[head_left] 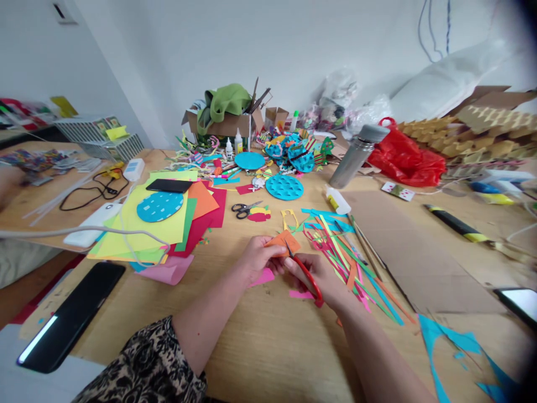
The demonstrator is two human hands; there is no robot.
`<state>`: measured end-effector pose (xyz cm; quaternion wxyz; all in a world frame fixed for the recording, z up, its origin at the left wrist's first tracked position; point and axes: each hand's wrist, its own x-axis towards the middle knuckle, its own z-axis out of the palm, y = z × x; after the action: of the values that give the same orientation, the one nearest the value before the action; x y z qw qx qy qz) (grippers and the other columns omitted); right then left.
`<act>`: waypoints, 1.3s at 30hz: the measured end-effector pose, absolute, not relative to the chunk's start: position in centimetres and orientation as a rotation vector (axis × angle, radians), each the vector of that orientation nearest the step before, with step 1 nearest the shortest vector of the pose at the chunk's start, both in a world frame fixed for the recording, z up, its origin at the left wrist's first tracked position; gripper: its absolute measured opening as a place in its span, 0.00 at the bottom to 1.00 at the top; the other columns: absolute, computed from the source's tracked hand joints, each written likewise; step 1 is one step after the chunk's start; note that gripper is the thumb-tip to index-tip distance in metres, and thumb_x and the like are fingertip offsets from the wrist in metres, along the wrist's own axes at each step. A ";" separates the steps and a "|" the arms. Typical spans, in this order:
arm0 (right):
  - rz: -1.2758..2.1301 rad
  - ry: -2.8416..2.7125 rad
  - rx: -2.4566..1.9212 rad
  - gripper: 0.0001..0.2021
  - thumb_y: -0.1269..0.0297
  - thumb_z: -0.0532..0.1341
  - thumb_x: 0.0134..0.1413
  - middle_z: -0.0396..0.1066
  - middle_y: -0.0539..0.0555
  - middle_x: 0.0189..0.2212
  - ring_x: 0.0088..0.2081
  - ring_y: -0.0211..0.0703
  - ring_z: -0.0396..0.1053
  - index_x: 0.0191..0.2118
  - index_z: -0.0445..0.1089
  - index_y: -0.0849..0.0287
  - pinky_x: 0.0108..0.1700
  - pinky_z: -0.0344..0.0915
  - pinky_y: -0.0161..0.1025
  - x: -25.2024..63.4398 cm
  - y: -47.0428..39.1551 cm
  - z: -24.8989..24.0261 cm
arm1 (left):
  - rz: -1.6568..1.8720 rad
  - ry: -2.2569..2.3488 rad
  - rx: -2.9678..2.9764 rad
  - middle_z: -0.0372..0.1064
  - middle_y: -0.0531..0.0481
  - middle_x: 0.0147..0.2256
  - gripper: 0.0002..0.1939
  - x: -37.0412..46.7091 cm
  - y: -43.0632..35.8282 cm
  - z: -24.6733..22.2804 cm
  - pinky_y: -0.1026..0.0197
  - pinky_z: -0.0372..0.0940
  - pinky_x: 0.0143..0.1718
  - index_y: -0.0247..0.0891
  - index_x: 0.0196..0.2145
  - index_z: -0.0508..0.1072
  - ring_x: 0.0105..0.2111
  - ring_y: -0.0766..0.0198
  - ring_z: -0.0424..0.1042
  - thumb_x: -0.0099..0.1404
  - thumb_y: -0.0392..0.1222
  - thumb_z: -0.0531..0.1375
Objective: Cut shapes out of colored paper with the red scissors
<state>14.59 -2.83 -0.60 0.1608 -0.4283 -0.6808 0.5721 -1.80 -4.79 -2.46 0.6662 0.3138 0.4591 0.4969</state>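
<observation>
My left hand pinches a small piece of orange paper near the middle of the table. Red-handled scissors are in my right hand, their blades over the orange paper. Pink paper scraps lie below my hands. Just beyond them are black-handled scissors, red and yellow cut shapes and a yellow paper frame. Many coloured paper strips spread out to the right of my right hand.
Coloured sheets with a phone lie left; a larger phone is nearer. A steel bottle, glue bottle and cardboard sheet are right. Blue paper discs lie ahead. Another person's arm shows far left.
</observation>
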 end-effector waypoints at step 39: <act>1.703 -1.915 -1.219 0.25 0.38 0.63 0.48 0.64 0.48 0.15 0.18 0.37 0.62 0.24 0.64 0.58 0.22 0.58 0.33 14.8 -2.8 -0.4 | 1.110 1.081 0.740 0.69 0.50 0.19 0.11 -1.8 -4.9 -2.5 0.65 0.60 0.16 0.33 0.27 0.71 0.14 0.66 0.67 0.49 0.44 0.64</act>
<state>14.77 -2.81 -0.38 0.1515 -0.4247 -0.6670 0.5931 -1.81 -4.88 -2.46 0.6538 0.3260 0.4764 0.4891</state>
